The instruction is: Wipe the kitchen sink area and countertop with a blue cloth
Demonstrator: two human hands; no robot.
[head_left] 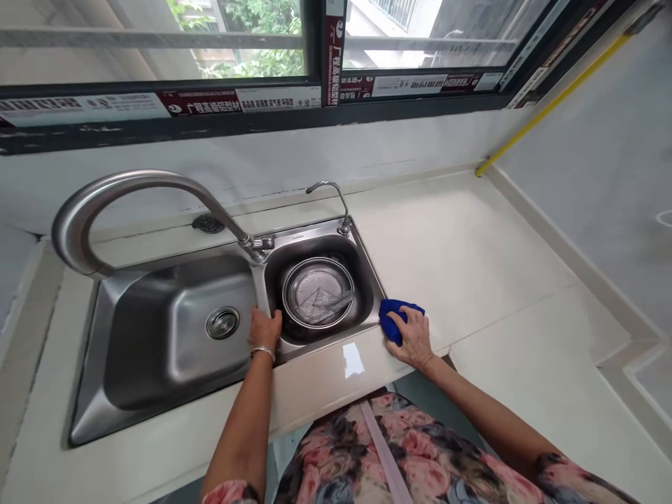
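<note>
A steel double sink [131, 406] is set in a pale countertop [472, 259]. My left hand [264, 329] rests on the divider between the two basins, fingers curled over its edge. My right hand [414, 337] presses a blue cloth [395, 315] onto the counter at the sink's right rim, fingers closed on it. The small right basin holds a round metal strainer basket [318, 290]. The large left basin shows its drain [222, 322].
A big curved tap [131, 185] arches over the left basin; a thin small tap [336, 196] stands behind the right one. A window frame [252, 119] runs along the back wall. A yellow pipe [551, 105] slants down at right.
</note>
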